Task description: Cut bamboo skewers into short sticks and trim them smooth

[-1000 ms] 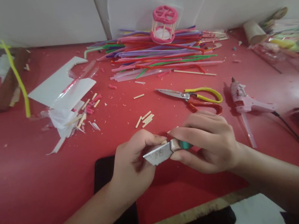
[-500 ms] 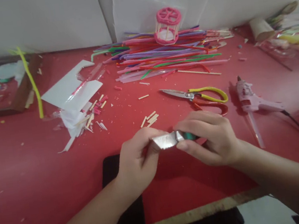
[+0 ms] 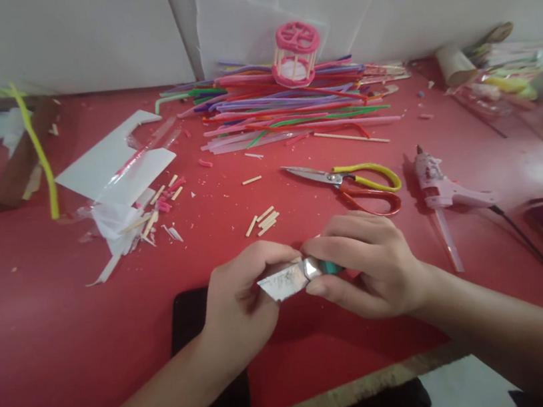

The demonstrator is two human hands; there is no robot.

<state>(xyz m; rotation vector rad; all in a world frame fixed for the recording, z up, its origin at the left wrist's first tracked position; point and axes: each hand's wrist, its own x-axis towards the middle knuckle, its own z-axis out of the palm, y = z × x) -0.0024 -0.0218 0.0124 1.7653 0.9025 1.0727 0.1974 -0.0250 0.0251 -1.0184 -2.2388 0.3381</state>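
Note:
My right hand (image 3: 373, 263) is closed around the green handle of a utility knife (image 3: 285, 281), its wide metal blade pointing left. Beside the blade, my left hand (image 3: 237, 296) is closed, its thumb and fingers curled close to the metal; whatever lies in its grip is hidden. Several short wooden sticks (image 3: 264, 220) lie in a small group just beyond the hands. Scissors (image 3: 333, 177) with yellow and red handles rest farther back. A black flat object (image 3: 186, 316) lies partly under my left forearm.
A pink glue gun (image 3: 444, 189) with its cord lies at right. Along the wall are pipe cleaners (image 3: 287, 100) and a pink round-topped stick model (image 3: 296, 55). White card (image 3: 109, 165) and scraps lie left, near a yellow pipe cleaner (image 3: 36, 149). A cardboard tube (image 3: 455, 65) stands back right.
The knife blade has shifted slightly left and down and now tilts, showing more of its flat face. Both hands stay close together. The whole view has shifted slightly.

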